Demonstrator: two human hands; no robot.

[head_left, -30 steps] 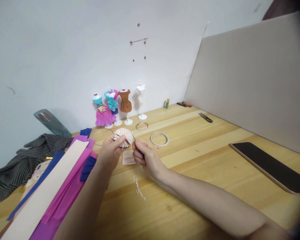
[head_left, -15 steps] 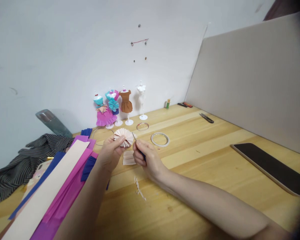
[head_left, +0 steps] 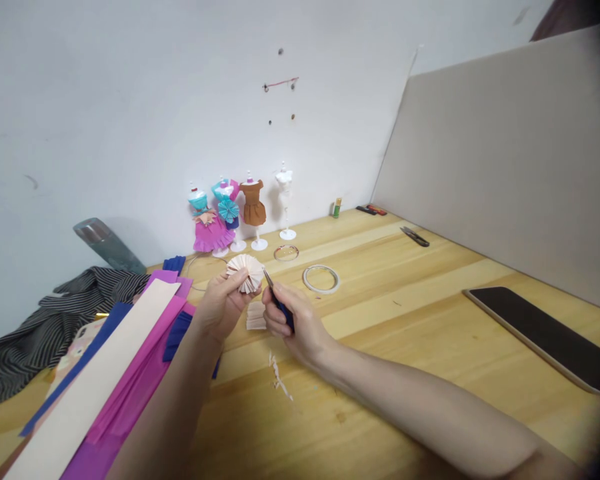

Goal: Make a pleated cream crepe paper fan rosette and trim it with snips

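Note:
My left hand [head_left: 224,303] pinches a round, pleated rosette of pale peach crepe paper [head_left: 244,270] by its lower left edge. Just to its right, my right hand [head_left: 295,317] is closed around dark blue snips [head_left: 283,308], whose slim metal tip points up toward the rosette's right edge. Whether the tip touches the paper is too small to tell. Under the hands lies a pleated peach paper strip [head_left: 255,317], partly covered by my right hand. Thin peach paper trimmings [head_left: 279,379] are scattered on the wooden table nearer to me.
Crepe paper strips [head_left: 100,373] and a striped cloth [head_left: 75,303] lie on the left, beside a bottle [head_left: 109,245]. Several small dress forms [head_left: 253,203] line the wall. Tape ring [head_left: 321,279], black snips [head_left: 415,237] and a phone [head_left: 545,337] are to the right.
The snips have turned in my right hand, so more of the blades and blue handle shows. The rosette has shifted slightly left and up and stays in my left hand.

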